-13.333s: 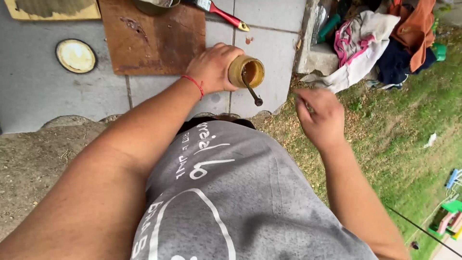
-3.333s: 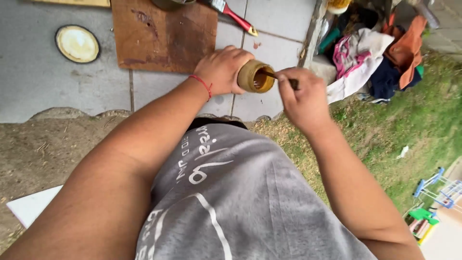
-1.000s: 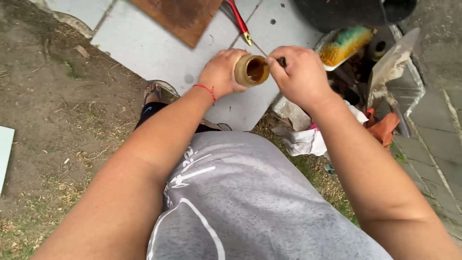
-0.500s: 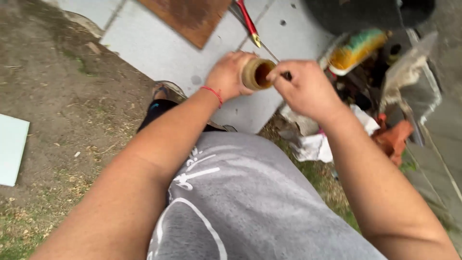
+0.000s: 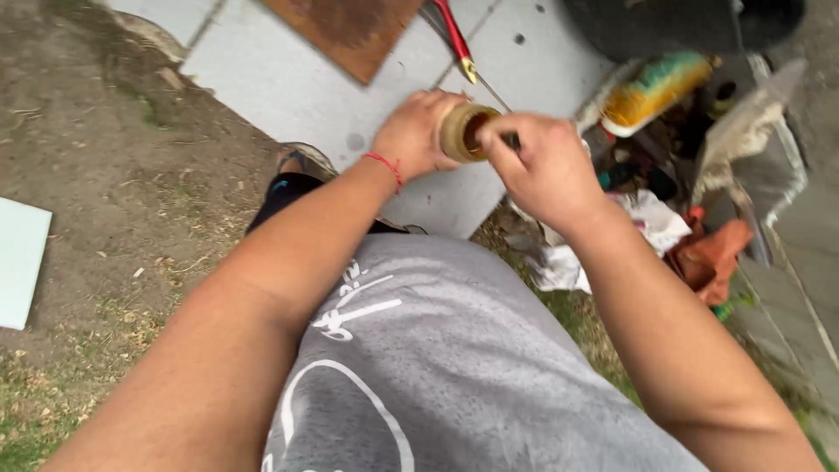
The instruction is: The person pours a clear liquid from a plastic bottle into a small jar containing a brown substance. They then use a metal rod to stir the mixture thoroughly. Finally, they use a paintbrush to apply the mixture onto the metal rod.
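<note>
My left hand is wrapped around a small tan jar, its open mouth turned toward me. A red string is tied round that wrist. My right hand sits right against the jar's rim, fingers pinched on a thin dark stick that dips into the jar. Most of the stick is hidden by my fingers. Both hands are held out over the edge of grey paving slabs, above my grey shirt.
A rusty brown board and a red-handled tool lie on the slabs. To the right is a heap of rags, a yellow-green brush and a black tub. Bare dirt and a pale tile lie left.
The view has swung away from the slabs toward the dirt and the rag heap. My right hand, earlier apart from the jar, now works the stick at its mouth.
</note>
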